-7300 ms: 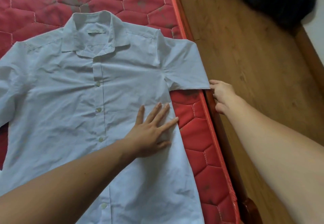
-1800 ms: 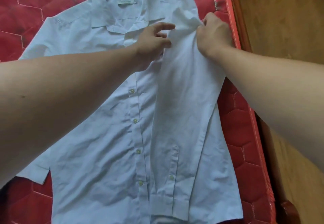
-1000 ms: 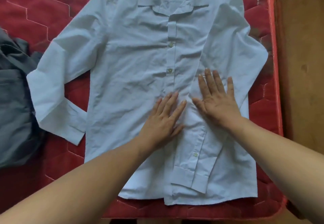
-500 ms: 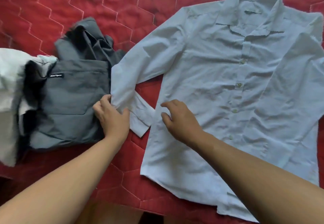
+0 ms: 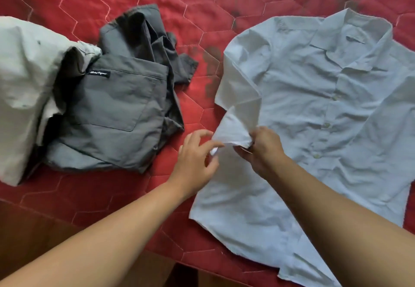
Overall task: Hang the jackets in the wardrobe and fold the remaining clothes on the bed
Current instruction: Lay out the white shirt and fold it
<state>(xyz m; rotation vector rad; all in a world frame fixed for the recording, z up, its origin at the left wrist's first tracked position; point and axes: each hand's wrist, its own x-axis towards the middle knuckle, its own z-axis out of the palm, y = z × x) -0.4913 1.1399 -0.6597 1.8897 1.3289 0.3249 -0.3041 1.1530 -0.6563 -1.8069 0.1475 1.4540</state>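
A person bends over a white shirt point(image 5: 314, 129) spread front-up on a red quilted mattress point(image 5: 202, 6), both bare forearms reaching in from the near edge. The shirt is buttoned, its collar point(image 5: 359, 39) at the end farthest from the person and its hem closest. A row of pale buttons point(image 5: 326, 125) runs down the front.

Both hands meet at the shirt's left edge as the onlooker sees it, where 1 long sleeve point(image 5: 238, 84) doubles back on itself beside the body of the shirt. The right hand point(image 5: 265, 149) has its fingers curled tightly round the end of the cuff point(image 5: 231, 131), lifting it slightly off the cloth. The left hand point(image 5: 195, 154), just beside it, is half curled, its thumb and fingertips pinching a small corner of the same cuff. The other sleeve point(image 5: 386, 134) lies folded in across the shirt's front on the opposite side.

To the left of the shirt, apart from it with bare mattress between, sits a crumpled gray garment point(image 5: 116, 111) showing a chest pocket and a small black label point(image 5: 98, 73) with white script too small to read. Farther left of the shirt, touching the gray garment, a rumpled pale garment point(image 5: 20, 84) runs out of the picture. Dark stains mark the mattress above the shirt's shoulder.
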